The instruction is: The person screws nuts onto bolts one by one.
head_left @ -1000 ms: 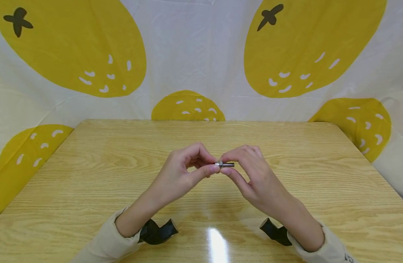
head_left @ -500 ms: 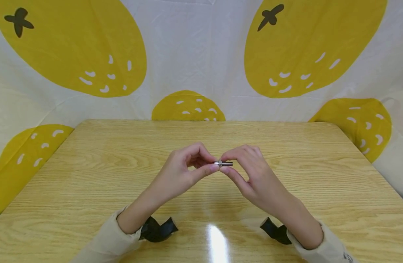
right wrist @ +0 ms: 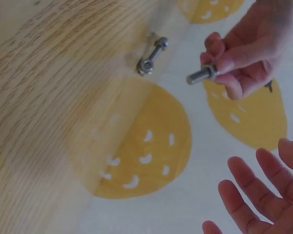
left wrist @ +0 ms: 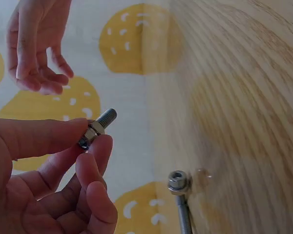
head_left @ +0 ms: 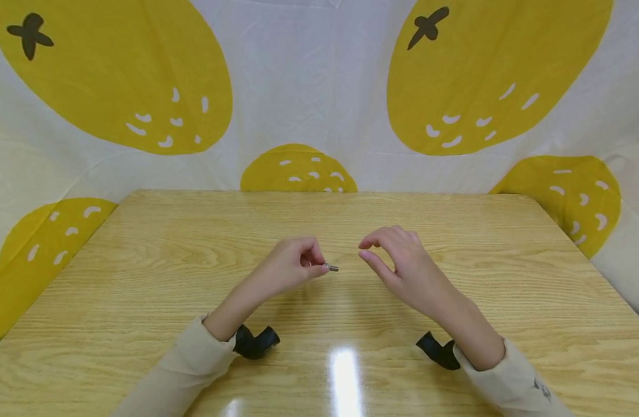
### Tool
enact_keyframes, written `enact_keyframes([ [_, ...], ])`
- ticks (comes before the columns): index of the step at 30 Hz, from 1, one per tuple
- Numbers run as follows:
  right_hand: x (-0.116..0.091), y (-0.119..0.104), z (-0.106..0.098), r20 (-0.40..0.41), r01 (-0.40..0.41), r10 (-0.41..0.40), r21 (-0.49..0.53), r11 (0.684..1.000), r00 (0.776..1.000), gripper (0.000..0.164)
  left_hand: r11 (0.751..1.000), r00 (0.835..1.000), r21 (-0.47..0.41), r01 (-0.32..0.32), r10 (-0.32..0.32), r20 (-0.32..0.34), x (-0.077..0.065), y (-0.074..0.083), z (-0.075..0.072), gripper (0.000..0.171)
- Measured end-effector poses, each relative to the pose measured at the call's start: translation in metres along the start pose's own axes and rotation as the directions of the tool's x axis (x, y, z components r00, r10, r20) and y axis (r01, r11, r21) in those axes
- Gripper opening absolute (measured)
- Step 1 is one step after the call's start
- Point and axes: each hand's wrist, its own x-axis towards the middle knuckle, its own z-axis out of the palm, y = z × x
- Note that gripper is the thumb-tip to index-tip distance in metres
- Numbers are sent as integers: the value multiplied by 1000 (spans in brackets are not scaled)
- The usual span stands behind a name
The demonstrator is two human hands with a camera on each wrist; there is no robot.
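Observation:
My left hand (head_left: 290,265) pinches a small metal bolt (left wrist: 107,117) between thumb and fingers, its threaded end sticking out to the right. A nut (left wrist: 98,127) sits on the bolt close to the fingertips, and the head end is partly covered by them. To the right, apart from the bolt, my right hand (head_left: 403,269) holds nothing; its fingers are loosely bent, with a gap between thumb and index finger. Another bolt with a socket head (left wrist: 177,181) lies on the table in the left wrist view; it also shows in the right wrist view.
A wooden table (head_left: 455,231) spreads under both hands, with a bright light reflection near its front. Behind and beside it hangs a white cloth (head_left: 309,75) with large yellow fruit prints. Black wrist mounts (head_left: 257,343) stick out from the sleeves.
The right hand has let go of the bolt and drawn slightly right, its fingers spreading. The left hand has moved left and a little down with the bolt.

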Motion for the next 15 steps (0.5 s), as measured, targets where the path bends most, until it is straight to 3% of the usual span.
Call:
enact_keyframes([
  [6, 0, 6, 2, 47, -37, 38, -4, 999, 998, 10, 993, 999, 114, 30, -34, 37, 5, -14, 9, 14],
  [15, -1, 10, 3, 82, -57, 57, -10, 998, 995, 9, 966, 997, 260, 7, -28, 78, 5, -19, 17, 16],
])
